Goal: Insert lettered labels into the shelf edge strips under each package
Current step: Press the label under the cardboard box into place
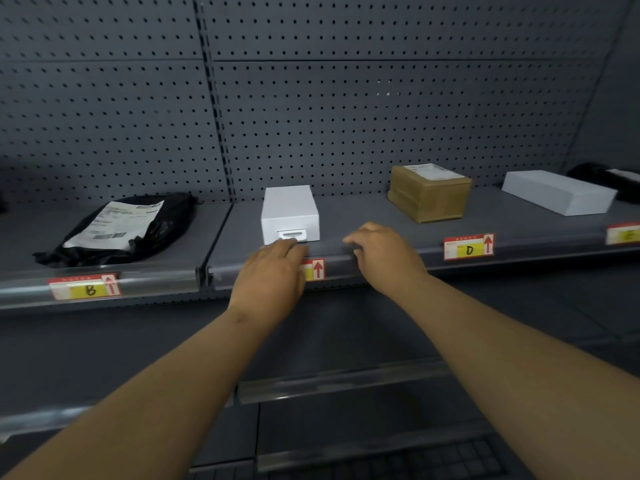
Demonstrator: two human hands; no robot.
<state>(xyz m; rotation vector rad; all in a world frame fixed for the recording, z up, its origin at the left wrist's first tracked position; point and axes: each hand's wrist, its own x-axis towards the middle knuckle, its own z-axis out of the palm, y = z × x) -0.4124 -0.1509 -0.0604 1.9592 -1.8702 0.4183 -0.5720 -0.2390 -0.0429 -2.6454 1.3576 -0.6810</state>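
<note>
While half-hidden by the left hand [273,271]; label [317,269] beneath white box [290,213].

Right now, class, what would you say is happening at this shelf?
A person is fitting a label into the shelf edge strip beneath the small white box. The left hand covers most of that label, so its letter is hidden; the right hand rests on the shelf edge beside it. Label B sits under the black bag, and label D under the brown box.
</note>
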